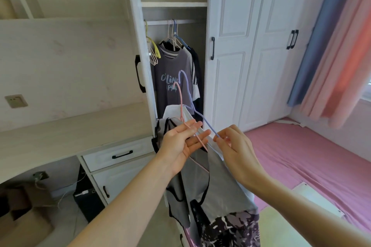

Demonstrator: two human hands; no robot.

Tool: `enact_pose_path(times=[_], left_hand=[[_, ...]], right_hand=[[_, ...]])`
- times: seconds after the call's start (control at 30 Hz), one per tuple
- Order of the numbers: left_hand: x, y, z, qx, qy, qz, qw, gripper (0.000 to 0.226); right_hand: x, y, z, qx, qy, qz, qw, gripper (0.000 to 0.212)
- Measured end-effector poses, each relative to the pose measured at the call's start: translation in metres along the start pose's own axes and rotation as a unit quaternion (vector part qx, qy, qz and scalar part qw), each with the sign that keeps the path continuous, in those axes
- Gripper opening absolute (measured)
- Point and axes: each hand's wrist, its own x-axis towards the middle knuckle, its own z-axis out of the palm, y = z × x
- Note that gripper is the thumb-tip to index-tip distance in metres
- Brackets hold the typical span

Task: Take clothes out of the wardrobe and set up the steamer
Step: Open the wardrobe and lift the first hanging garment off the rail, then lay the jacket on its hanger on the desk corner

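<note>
Right hand [236, 152] pinches lilac hanger [207, 125] — grey, black-trimmed clothes [220, 182] hang below left hand [178, 146].

Wardrobe [226, 66] betw. desk [70, 126] & bed [301, 156]

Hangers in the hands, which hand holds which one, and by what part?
Right hand pinches the purple hanger by its shoulder wire. The pink hanger lies across the left hand's straight fingers, just below its neck.
</note>
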Motion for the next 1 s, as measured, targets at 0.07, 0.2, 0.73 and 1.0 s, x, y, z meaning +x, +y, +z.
enact_pose_path(times=[0.07, 0.2, 0.73, 1.0], left_hand=[[-0.021, -0.003, 0.001, -0.013, 0.008, 0.022, 1.0, 0.035], [-0.055, 0.003, 0.004, -0.049, 0.014, 0.056, 0.997, 0.035], [-0.123, 0.072, 0.005, -0.116, 0.078, 0.179, 0.974, 0.027], [-0.139, 0.077, -0.011, -0.136, 0.152, 0.207, 0.957, 0.03]], right_hand=[[-0.016, -0.01, -0.004, 0.003, 0.001, -0.005, 1.0, 0.017], [-0.041, -0.032, -0.015, 0.01, -0.005, -0.027, 1.0, 0.017], [-0.054, -0.095, -0.009, 0.08, -0.074, -0.129, 0.986, 0.018], [-0.057, -0.108, 0.026, 0.1, -0.123, -0.155, 0.975, 0.015]])
